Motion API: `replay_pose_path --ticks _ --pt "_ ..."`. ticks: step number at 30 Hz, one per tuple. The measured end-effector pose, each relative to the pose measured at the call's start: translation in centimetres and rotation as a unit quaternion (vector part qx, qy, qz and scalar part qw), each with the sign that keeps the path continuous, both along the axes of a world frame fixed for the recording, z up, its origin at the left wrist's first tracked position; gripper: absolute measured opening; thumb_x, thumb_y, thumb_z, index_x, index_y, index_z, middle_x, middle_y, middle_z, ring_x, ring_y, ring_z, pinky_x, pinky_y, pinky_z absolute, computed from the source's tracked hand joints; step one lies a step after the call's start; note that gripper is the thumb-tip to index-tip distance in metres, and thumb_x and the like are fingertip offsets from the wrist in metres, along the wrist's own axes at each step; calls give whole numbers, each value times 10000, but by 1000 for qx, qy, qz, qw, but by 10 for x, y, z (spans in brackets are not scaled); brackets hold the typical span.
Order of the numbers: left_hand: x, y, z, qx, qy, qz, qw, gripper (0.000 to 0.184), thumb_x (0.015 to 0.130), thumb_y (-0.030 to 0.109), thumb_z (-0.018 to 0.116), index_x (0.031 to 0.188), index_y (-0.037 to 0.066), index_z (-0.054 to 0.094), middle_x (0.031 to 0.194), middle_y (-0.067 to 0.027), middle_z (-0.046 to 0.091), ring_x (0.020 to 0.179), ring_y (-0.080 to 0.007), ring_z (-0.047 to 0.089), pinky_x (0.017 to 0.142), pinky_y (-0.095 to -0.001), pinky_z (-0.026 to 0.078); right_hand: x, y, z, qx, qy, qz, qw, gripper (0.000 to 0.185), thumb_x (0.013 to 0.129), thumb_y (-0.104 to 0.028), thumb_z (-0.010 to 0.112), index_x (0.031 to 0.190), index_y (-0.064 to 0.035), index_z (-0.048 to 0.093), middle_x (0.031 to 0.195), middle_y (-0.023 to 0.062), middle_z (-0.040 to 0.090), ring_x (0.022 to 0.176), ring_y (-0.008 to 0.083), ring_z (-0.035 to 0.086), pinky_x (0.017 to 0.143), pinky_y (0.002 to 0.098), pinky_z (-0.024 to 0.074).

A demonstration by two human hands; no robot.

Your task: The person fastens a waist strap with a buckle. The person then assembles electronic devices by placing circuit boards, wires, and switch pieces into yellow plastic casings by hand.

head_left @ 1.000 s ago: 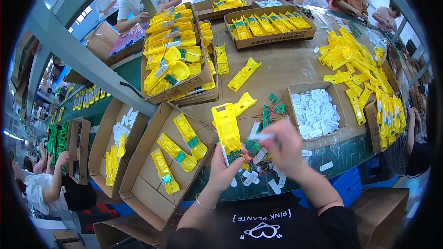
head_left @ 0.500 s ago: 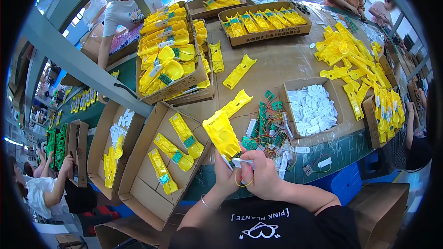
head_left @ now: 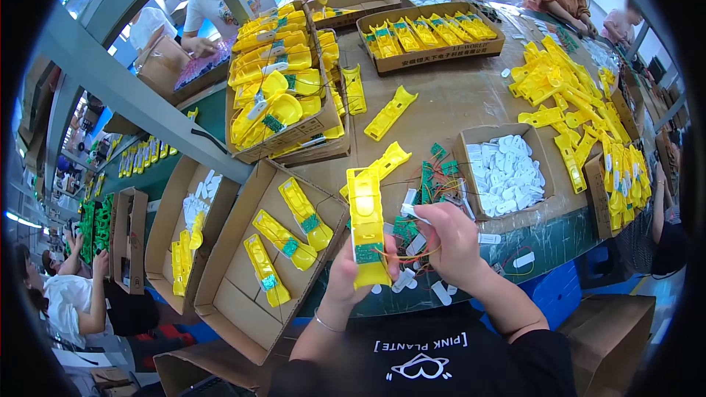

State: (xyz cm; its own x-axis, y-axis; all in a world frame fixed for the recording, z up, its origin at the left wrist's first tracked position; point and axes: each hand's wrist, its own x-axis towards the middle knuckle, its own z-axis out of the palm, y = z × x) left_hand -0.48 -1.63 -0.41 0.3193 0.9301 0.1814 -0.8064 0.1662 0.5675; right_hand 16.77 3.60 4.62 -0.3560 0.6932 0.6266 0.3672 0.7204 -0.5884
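My left hand [head_left: 342, 276] is closed around the lower part of a yellow plastic housing [head_left: 366, 206], held nearly upright above the table edge. A green circuit board [head_left: 368, 253] sits in the housing's lower end. Red and yellow wires [head_left: 418, 254] run from the board toward my right hand [head_left: 454, 246]. Between its thumb and fingers, my right hand pinches a small white plastic part [head_left: 409, 210], apart from the housing. Behind the held housing lies another yellow housing [head_left: 391, 159]. Loose circuit boards [head_left: 426, 184] with tangled wires lie just beyond my right hand.
A carton of white covers [head_left: 507, 173] stands at right, beside a heap of yellow housings [head_left: 551, 81]. At left, an open carton [head_left: 235, 294] holds three housings with boards. A stacked carton [head_left: 283, 143] and a metal post [head_left: 140, 95] rise behind it. Co-workers sit across the table.
The housing has turned so its circuit board faces me. My right hand has moved right and up, away from my left, holding the white part. A co-worker at upper left has drawn an arm back.
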Motion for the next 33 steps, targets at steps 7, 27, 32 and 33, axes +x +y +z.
replay_pose_path --ticks 7,27,32,33 --pt "6 -8 2 -123 -63 29 990 590 873 542 340 1040 -13 450 823 -89 453 620 -171 470 523 -308 397 -1 -1 -6 -15 -7 -17 1000 314 685 113 580 971 -12 545 833 117 555 675 227 558 555 298 459" --pt "8 -20 0 -63 47 18 997 661 824 502 504 1257 50 294 881 -123 512 682 -200 527 597 -318 436 -14 16 12 152 80 22 985 187 712 37 645 879 4 568 835 154 620 693 251 622 578 297 511" --pt "13 -25 9 -68 18 15 997 698 812 363 595 1318 50 230 889 -104 518 699 -180 528 620 -303 449 -11 20 13 183 9 9 983 237 689 35 632 919 21 580 849 146 608 703 254 616 581 296 511" --pt "11 -24 7 -28 94 7 995 708 787 255 625 1328 52 216 893 -97 516 718 -170 528 634 -293 453 -10 22 15 200 -27 11 979 267 679 33 627 942 25 581 865 145 602 715 254 614 586 295 510"
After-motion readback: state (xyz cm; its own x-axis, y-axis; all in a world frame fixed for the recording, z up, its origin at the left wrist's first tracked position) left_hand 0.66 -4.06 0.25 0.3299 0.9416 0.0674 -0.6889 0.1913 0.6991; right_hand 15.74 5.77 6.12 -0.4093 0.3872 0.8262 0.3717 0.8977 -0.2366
